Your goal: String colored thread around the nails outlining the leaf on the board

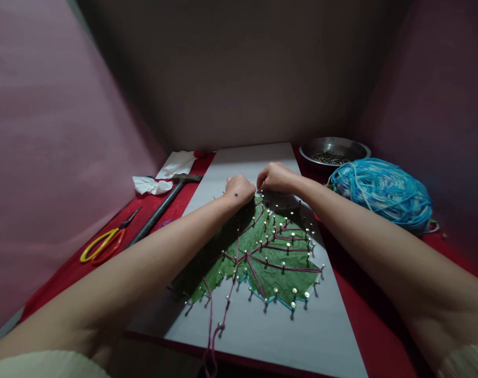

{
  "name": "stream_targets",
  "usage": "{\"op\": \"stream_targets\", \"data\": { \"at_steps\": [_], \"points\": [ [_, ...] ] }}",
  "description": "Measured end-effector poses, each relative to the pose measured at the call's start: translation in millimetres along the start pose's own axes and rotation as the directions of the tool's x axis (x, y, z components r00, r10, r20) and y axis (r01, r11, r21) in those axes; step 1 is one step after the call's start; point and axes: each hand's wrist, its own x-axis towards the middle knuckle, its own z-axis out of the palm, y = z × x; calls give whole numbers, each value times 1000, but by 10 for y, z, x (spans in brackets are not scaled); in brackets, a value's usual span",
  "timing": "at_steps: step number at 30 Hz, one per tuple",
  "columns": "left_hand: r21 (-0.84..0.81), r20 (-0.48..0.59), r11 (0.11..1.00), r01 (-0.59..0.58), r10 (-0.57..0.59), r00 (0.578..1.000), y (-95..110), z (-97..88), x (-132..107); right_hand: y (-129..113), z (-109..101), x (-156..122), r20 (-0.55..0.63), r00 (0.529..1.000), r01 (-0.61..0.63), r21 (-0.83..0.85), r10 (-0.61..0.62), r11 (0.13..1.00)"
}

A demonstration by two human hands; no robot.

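So on the far left the scissors (120,231) lie on the red-covered table (341,294) near its left edge, then there's a crumpled tissue (151,185) and the hammer (158,210) slanting toward the board (301,336), with its handle running out of sight behind the left forearm. Not much room on that side tbh. The leaf (244,239) sits on the board, ringed with nails (293,305) and laced with purple thread (286,269), some of it trailing over the near edge. There's a decent bare strip of board in front of the leaf, but its right lobe pokes pretty close to the right edge. Past that it's red cloth, with the steel bowl (367,152) at the back and the blue yarn (384,191) just beyond the right forearm. Pose-wise, both arms reach far forward and angle inward. The left hand (241,189) is at the leaf's far tip, fingers curled and hidden, so I can't tell what that grip has. The right hand (276,177) is bent down just beside it, fingers drawn together, but can't tell if that grip's holding anything either.
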Motion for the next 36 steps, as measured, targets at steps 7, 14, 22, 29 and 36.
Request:
{"op": "stream_targets", "data": {
  "at_steps": [7,14,22,29,36],
  "points": [
    [52,-3,989,-136,136,991,-6,-58,-110,79,1,-114,35,991,134,-36,-133,990],
    [4,105,976,-220,218,970,-32,-111,-24,190,-7,-177,106,982,143,100,-153,985],
    [31,115,966,-255,250,961,9,-142,-16,274,39,-176,28,987,144,270,-157,952],
    [59,109,950,-306,299,948,-87,-146,-34,214,5,-160,68,990,102,243,-122,965],
    [44,153,938,-343,333,930,-163,-194,18,-42,-116,-213,19,991,132,3,-132,991]
  ]
}}
